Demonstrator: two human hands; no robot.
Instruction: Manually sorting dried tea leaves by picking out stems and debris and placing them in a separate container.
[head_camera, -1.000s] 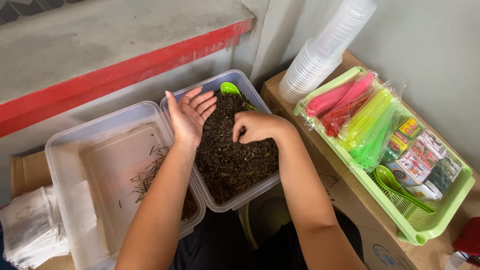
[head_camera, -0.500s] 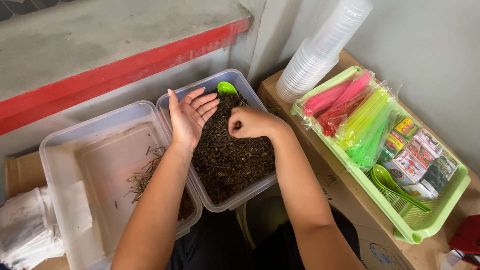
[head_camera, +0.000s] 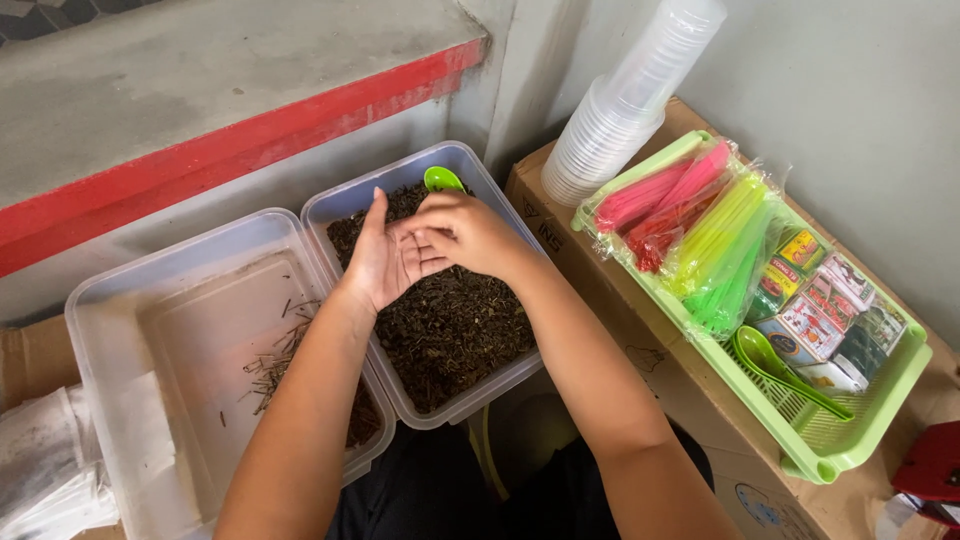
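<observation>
My left hand (head_camera: 385, 262) is held palm up and flat over a clear plastic tub (head_camera: 486, 180) filled with dark dried tea leaves (head_camera: 455, 325). My right hand (head_camera: 462, 230) rests on the left palm with its fingertips pinched together; a few leaves may be between them, too small to tell. A green plastic spoon (head_camera: 440, 179) sticks out of the leaves at the tub's far end, just beyond both hands. To the left stands a second clear tub (head_camera: 110, 300) with a small heap of thin stems (head_camera: 280, 362) in it.
A stack of clear plastic cups (head_camera: 625, 105) leans against the wall on a cardboard box (head_camera: 560, 215). A green basket (head_camera: 850, 440) on the box holds bagged coloured straws, small packets and a green spoon. White bags (head_camera: 50, 460) lie at the far left.
My right hand has lifted out of the tea leaves and moved left onto my open left palm. The left hand has stayed over the tub, lowering slightly.
</observation>
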